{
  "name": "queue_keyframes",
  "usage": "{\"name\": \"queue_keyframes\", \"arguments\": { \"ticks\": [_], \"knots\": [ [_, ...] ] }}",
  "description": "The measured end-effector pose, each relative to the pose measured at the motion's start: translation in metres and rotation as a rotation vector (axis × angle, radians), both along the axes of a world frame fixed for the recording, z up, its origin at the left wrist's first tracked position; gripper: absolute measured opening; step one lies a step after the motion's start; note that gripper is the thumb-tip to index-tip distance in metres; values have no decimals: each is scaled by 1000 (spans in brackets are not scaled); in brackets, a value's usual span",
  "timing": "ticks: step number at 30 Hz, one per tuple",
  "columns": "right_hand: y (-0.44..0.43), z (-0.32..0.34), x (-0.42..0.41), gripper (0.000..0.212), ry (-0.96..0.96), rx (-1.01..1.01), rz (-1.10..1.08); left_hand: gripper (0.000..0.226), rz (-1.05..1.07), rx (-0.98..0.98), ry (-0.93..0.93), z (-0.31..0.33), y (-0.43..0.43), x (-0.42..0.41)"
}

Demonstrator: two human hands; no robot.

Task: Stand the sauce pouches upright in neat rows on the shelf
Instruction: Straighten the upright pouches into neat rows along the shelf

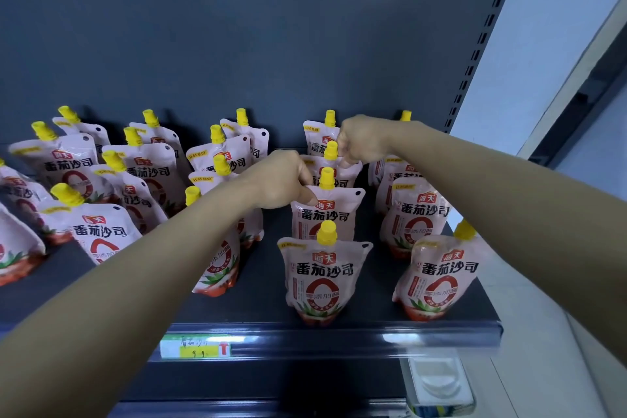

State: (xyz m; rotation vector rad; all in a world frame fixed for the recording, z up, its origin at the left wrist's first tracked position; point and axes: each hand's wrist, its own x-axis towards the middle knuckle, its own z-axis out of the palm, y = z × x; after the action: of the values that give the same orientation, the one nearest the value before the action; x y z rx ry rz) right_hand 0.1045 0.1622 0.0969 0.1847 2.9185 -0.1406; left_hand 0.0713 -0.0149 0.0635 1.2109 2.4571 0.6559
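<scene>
Several pink sauce pouches with yellow caps stand in rows on the dark shelf (373, 319). In the row right of centre, my left hand (281, 180) pinches the top left corner of the second pouch (327, 214). Behind it, my right hand (361, 141) grips the top of the third pouch (334, 176) beside its cap. The front pouch (324, 276) of that row stands upright and untouched. Another pouch (320, 139) stands at the back of the row. My forearms hide parts of the middle and right rows.
Pouches on the left (101, 234) lean and stand unevenly. A right-hand row includes the pouch (439, 278) near the shelf's end. A price tag (196, 346) sits on the shelf's front rail. A white wall and a door frame (576, 78) lie to the right.
</scene>
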Motion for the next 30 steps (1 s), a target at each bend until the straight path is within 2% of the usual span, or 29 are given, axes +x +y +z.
{"name": "queue_keyframes", "arguments": {
  "ticks": [5, 9, 12, 15, 18, 20, 23, 30],
  "knots": [
    [-1, 2, 1, 24, -18, -11, -15, 20, -50, -7, -12, 0, -2, -1],
    [11, 18, 4, 25, -29, -260, -107, 24, -43, 53, -90, 14, -14, -6],
    [18, 29, 1, 22, 108, -346, -165, 26, 31, 178, -67, 28, -17, -19],
    [20, 30, -9, 26, 256, -111, -155, 9, 98, 217, 92, 33, -8, -30],
    [18, 22, -21, 35, 232, 68, -131, 23, 99, 112, 135, 28, 5, -35],
    [21, 15, -30, 35, 167, 87, -128, 26, 75, 45, 150, 23, 14, -39],
    [27, 4, -40, 31, 107, 72, -117, 19, 53, 10, 150, 17, 25, -44],
    [46, -9, -61, 24, 143, 23, -101, 8, 48, 15, 123, 7, 33, -51]
  ]
}}
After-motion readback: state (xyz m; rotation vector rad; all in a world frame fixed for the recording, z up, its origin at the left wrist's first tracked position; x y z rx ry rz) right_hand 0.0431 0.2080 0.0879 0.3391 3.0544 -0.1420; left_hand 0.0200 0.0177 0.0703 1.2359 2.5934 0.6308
